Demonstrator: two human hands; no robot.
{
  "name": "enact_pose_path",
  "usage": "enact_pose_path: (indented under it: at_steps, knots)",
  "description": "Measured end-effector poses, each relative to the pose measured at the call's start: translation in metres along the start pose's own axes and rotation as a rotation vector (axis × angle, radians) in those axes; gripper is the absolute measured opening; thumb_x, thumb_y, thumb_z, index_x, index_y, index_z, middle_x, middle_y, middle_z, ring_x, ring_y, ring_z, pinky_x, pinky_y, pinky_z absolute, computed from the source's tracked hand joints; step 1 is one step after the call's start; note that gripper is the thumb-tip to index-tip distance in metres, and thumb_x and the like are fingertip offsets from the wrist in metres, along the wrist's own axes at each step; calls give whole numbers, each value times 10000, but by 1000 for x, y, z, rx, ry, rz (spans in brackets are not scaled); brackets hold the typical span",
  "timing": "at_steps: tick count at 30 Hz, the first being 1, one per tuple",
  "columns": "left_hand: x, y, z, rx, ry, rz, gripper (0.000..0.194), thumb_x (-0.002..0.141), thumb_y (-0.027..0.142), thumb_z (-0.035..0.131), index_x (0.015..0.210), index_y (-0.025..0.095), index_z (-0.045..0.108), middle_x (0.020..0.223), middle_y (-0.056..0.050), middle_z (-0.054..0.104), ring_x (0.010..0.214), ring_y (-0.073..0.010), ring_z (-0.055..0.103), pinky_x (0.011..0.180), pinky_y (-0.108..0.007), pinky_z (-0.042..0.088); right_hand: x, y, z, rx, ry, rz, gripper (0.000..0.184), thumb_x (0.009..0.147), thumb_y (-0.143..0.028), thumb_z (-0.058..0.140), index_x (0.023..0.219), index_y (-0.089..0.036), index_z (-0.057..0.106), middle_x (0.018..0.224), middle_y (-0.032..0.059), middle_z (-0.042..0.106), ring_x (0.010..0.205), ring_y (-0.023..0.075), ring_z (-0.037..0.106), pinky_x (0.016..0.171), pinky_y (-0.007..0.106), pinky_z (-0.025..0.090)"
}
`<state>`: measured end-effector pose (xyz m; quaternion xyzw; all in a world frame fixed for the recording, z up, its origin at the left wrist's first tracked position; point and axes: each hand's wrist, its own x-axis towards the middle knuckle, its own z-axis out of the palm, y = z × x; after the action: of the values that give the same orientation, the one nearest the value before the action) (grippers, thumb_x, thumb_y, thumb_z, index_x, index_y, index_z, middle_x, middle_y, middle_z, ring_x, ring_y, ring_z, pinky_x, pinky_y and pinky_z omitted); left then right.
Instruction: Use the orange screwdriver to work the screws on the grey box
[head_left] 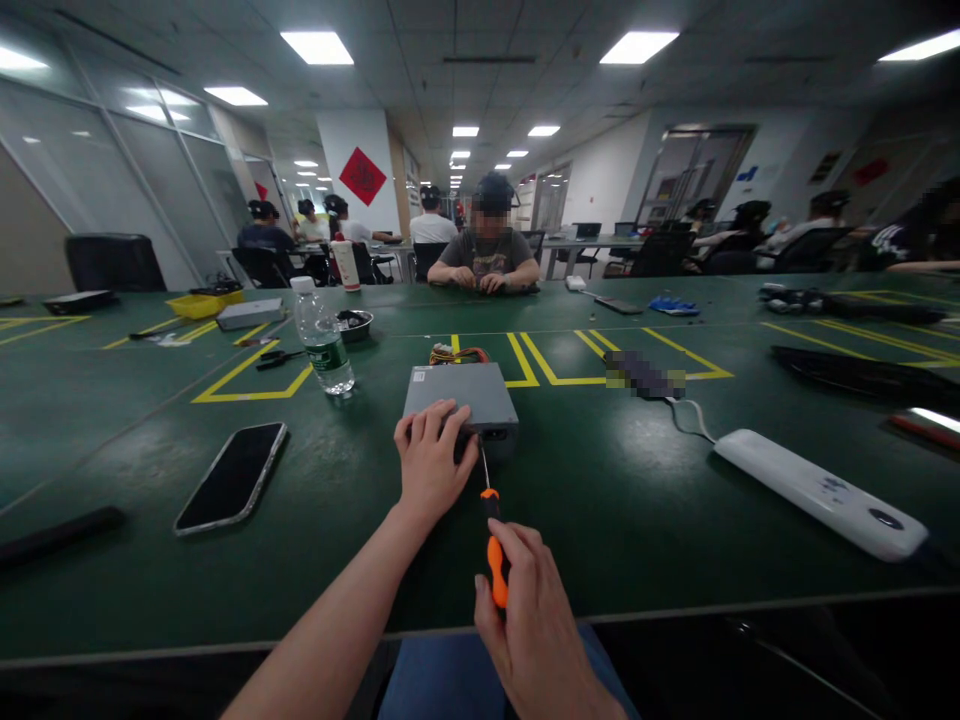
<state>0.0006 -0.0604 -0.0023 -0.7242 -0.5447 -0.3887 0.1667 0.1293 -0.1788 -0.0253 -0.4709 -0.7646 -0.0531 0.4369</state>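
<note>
A grey metal computer power supply unit [469, 388] sits on the green table in front of me, its bundle of coloured cables [459, 354] at the far side. My left hand [431, 465] grips its near left part, fingers on the top and thumb by the near face. In my right hand [534, 610] is an orange and black screwdriver [495, 560], held along its handle between thumb and fingers. The shaft points away from me, and its tip meets the near face left of the power socket [493, 434]. Whether a screw sits under the tip is too small to see.
Left of the unit stand a water bottle [322, 345] and a metal bowl [354, 325]; a phone [232, 478] lies nearer. To the right, a white power bank-like device [817, 490] trails a cable. Another person [487, 245] sits across the table [337, 560].
</note>
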Motion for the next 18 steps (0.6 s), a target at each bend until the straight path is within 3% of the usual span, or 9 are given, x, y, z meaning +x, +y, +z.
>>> enact_pose_path:
  at_steps: [6,9,13,18]
  knots:
    - [0,0,0,-8,-3,-9,301,818,311,531,1114,266,562,1191,-56,575,1106,-240,482,965,-434,249,4,10,-6,-96,109,-28,266,920,-210,391,1160,-148,485,946,115,577,789,203,604,638,344,542]
    - [0,1,-1,-11,-10,-15,298,819,305,530,1114,269,562,1195,-52,573,1110,-238,481,973,-434,247,9,9,-10,-76,142,-3,262,917,-173,375,1130,-172,528,1096,148,504,832,186,595,646,319,543]
    - [0,1,-2,-8,-15,-10,302,825,309,522,1121,264,559,1200,-59,568,1111,-241,480,972,-437,250,10,6,-8,10,99,-99,240,913,-126,376,1054,-179,563,1159,135,523,965,193,590,757,321,543]
    - [0,1,-2,-13,-14,-12,298,823,309,524,1116,267,562,1195,-60,572,1106,-242,486,969,-439,254,6,2,-3,74,45,-47,184,905,-193,426,1014,-160,572,1138,149,551,1019,222,599,766,322,562]
